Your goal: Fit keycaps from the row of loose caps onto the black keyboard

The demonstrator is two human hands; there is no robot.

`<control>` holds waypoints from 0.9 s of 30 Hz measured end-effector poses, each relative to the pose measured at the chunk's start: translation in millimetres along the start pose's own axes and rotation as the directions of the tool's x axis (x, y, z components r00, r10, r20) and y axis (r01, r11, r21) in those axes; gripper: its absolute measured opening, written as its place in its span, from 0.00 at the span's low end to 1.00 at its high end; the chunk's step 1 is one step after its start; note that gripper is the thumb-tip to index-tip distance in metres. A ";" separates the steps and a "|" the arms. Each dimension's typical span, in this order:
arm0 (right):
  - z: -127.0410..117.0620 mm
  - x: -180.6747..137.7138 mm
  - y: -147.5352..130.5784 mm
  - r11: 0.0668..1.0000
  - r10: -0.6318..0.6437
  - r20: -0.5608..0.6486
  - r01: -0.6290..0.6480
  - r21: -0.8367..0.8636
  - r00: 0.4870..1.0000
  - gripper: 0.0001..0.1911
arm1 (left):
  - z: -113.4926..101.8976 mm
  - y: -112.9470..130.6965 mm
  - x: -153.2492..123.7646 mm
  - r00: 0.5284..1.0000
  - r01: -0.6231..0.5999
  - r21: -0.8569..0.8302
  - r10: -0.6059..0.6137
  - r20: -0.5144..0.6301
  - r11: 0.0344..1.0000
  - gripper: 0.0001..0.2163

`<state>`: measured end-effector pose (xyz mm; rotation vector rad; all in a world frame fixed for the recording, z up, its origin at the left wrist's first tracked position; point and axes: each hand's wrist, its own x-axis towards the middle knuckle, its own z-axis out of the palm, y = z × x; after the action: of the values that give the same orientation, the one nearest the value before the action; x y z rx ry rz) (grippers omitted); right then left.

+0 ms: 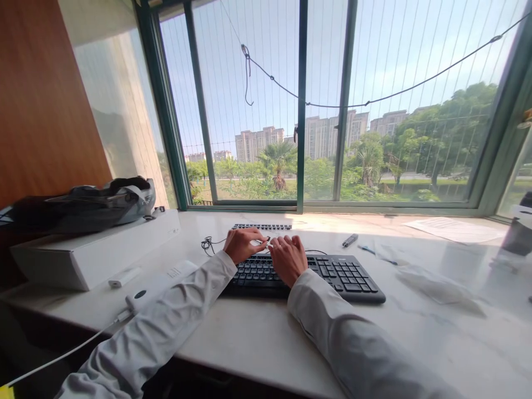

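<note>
A black keyboard [353,277] lies on the marble-patterned counter in front of me. My left hand [244,245] is over its upper left part, thumb and fingers pinched at a small dark piece [268,239] too small to name for certain. Just beside it, my right hand [288,258] hovers above the middle keys with fingers curled in; whatever they may hold is hidden. The fingertips of both hands nearly meet. Behind the keyboard runs a row of dark keycaps [262,226]. A thin black cable [206,243] is coiled to the left of my left hand.
A small grey-black tool [349,240], a thin blue-tipped stick [377,254] and a clear plastic bag [436,285] lie on the right. White paper [455,230] rests near the window. At left are a white box [78,257] under a dark bag, and a white power strip [172,272].
</note>
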<state>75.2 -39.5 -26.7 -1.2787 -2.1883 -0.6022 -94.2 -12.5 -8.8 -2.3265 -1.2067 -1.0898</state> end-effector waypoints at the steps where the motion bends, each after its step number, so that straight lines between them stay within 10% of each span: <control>1: 0.1 0.5 1.1 1.000 0.016 0.010 -0.016 0.003 1.000 0.16 | -0.7 0.3 -0.5 1.000 -0.014 -0.007 0.014 0.006 1.000 0.09; 18: 11.2 -1.8 4.7 0.996 0.059 0.014 -0.060 0.060 0.998 0.14 | 2.6 -11.4 -1.8 0.981 -0.163 -0.237 0.183 0.064 0.958 0.11; 27: 12.7 -2.4 4.6 0.991 0.079 0.032 -0.082 0.103 0.996 0.16 | 6.1 -12.2 -4.1 0.999 -0.025 -0.142 0.031 0.043 0.990 0.17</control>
<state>77.5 -31.2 -37.4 -1.3207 -2.1495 -0.4349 -102.4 -4.0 -16.8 -2.4786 -1.1430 -1.1547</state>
